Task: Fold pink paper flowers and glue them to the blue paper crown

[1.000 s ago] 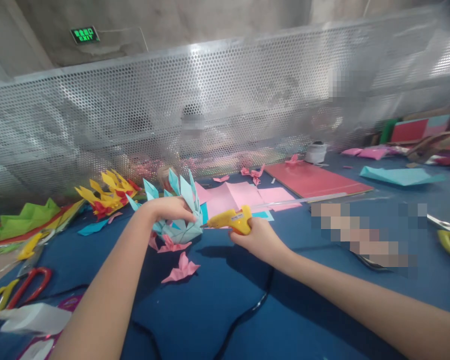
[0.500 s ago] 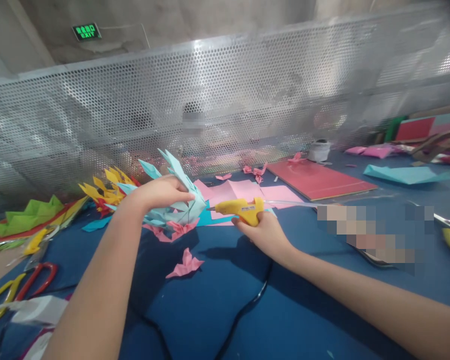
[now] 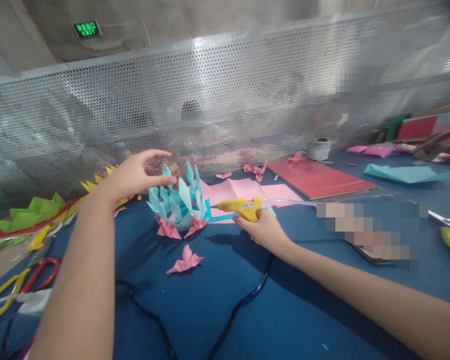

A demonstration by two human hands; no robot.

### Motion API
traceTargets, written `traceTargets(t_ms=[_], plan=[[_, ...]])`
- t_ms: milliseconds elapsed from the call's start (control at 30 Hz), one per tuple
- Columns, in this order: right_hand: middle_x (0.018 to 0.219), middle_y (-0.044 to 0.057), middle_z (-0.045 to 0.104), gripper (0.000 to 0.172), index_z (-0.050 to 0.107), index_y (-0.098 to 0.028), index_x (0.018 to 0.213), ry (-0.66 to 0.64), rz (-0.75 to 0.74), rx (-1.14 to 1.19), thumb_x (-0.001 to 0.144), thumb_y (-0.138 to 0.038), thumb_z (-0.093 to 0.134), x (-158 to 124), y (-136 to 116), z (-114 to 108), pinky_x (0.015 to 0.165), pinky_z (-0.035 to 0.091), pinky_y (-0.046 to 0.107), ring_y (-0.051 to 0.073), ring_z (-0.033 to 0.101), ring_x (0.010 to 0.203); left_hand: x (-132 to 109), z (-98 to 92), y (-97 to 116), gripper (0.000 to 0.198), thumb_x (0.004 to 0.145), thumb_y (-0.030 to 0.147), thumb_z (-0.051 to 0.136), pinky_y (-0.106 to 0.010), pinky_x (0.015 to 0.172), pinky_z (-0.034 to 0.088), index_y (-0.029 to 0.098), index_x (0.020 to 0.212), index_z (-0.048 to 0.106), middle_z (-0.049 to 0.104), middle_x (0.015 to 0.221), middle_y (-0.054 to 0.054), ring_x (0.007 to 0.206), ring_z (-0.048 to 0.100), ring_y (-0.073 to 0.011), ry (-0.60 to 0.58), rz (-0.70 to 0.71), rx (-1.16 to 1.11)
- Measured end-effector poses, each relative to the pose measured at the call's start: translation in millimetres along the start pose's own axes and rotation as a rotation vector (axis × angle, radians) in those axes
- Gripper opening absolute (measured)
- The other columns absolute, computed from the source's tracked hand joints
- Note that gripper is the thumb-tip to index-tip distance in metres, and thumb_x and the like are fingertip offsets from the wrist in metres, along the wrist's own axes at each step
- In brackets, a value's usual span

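Note:
My left hand [image 3: 135, 172] is raised with thumb and fingers apart, just above and left of a light-blue folded-paper crown [image 3: 185, 205]. Its pointed tips stand up in a ring, and pink folded-paper pieces [image 3: 168, 227] sit along its lower edge. Wrapped round the handle of a yellow glue gun [image 3: 243, 206] is my right hand [image 3: 264, 230]. The gun's nozzle points left at the crown's right side, and a clear glue stick sticks out of its back. In front of the crown a single pink paper piece [image 3: 185, 261] lies on the table.
Pink paper sheets [image 3: 234, 190] lie behind the gun, with a red board [image 3: 318, 177] farther right. Scissors [image 3: 41, 275] are at the left, near a green folded paper [image 3: 32, 212]. A black cord [image 3: 243, 302] crosses the blue table. Behind stands a perforated metal screen [image 3: 225, 90].
My left hand has let go of the light-blue paper crown and moved up and left. The crown now rests on the table. The right hand and glue gun have barely moved.

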State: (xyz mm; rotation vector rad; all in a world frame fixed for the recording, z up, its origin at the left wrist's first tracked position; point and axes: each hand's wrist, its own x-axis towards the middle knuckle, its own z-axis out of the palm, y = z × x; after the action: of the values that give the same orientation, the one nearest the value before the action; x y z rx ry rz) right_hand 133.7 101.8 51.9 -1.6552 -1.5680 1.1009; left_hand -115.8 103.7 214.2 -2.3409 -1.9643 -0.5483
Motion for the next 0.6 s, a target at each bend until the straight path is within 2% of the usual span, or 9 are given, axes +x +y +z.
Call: traceTargets(t_ms=[67, 100, 167, 233, 333, 467, 600], plan=[[0.101, 0.005, 0.063, 0.026, 0.058, -0.014, 0.109, 0.003, 0.005, 0.003, 0.092, -0.033, 0.054, -0.1, 0.5, 0.4, 0.069, 0.054, 0.033, 0.016, 0.063, 0.08, -3.3, -4.7, -15.2, 0.071, 0.059, 0.043, 0.078, -0.033, 0.086, 0.049, 0.032, 0.124, 0.054, 0.061, 0.125, 0.0, 0.106, 0.06, -0.0285, -0.205, -0.004, 0.009], [0.1, 0.005, 0.063, 0.026, 0.058, -0.014, 0.108, 0.004, 0.007, 0.002, 0.092, -0.033, 0.054, -0.1, 0.6, 0.5, 0.068, 0.054, 0.033, 0.016, 0.063, 0.079, -3.2, -3.4, -22.0, 0.068, 0.057, 0.038, 0.08, -0.032, 0.086, 0.049, 0.03, 0.12, 0.058, 0.064, 0.121, 0.0, 0.105, 0.061, -0.0275, -0.288, -0.009, 0.019], [0.099, 0.005, 0.063, 0.025, 0.058, -0.013, 0.108, 0.007, 0.01, -0.004, 0.092, -0.033, 0.054, -0.2, 0.8, 0.6, 0.067, 0.054, 0.032, 0.016, 0.063, 0.078, -0.2, 3.4, -31.7, 0.05, 0.066, 0.032, 0.077, -0.036, 0.09, 0.048, 0.023, 0.113, 0.062, 0.065, 0.117, -0.003, 0.104, 0.061, -0.0241, -0.388, -0.016, 0.041], [0.099, 0.005, 0.063, 0.025, 0.058, -0.014, 0.108, 0.011, 0.008, -0.01, 0.092, -0.033, 0.054, -0.1, 0.8, 0.7, 0.067, 0.054, 0.032, 0.016, 0.063, 0.079, 4.6, 11.1, -35.4, 0.026, 0.079, 0.032, 0.067, -0.041, 0.087, 0.049, 0.017, 0.1, 0.065, 0.067, 0.108, -0.004, 0.098, 0.063, -0.0226, -0.433, -0.023, 0.08], [0.102, 0.006, 0.063, 0.026, 0.058, -0.014, 0.109, 0.015, 0.008, -0.018, 0.092, -0.033, 0.054, 0.3, 0.9, 0.9, 0.07, 0.054, 0.034, 0.017, 0.063, 0.081, 10.8, 16.3, -33.4, 0.021, 0.086, 0.033, 0.06, -0.04, 0.081, 0.051, 0.015, 0.095, 0.065, 0.067, 0.101, -0.003, 0.091, 0.064, -0.0219, -0.396, -0.055, 0.157], [0.101, 0.005, 0.063, 0.026, 0.058, -0.014, 0.109, 0.015, 0.008, -0.03, 0.092, -0.033, 0.054, -0.1, 0.4, 1.2, 0.069, 0.054, 0.034, 0.016, 0.063, 0.081, 14.3, 17.0, -28.1, 0.021, 0.085, 0.034, 0.06, -0.038, 0.079, 0.052, 0.017, 0.097, 0.064, 0.065, 0.103, -0.003, 0.092, 0.063, -0.0218, -0.295, -0.08, 0.217], [0.101, 0.005, 0.063, 0.026, 0.058, -0.014, 0.109, 0.012, 0.01, -0.035, 0.092, -0.033, 0.054, -1.2, -0.8, 1.0, 0.069, 0.054, 0.034, 0.016, 0.063, 0.081, 14.9, 23.6, -20.6, 0.026, 0.086, 0.035, 0.059, -0.041, 0.08, 0.052, 0.017, 0.105, 0.061, 0.063, 0.109, -0.005, 0.094, 0.062, -0.0222, -0.182, -0.035, 0.21]])
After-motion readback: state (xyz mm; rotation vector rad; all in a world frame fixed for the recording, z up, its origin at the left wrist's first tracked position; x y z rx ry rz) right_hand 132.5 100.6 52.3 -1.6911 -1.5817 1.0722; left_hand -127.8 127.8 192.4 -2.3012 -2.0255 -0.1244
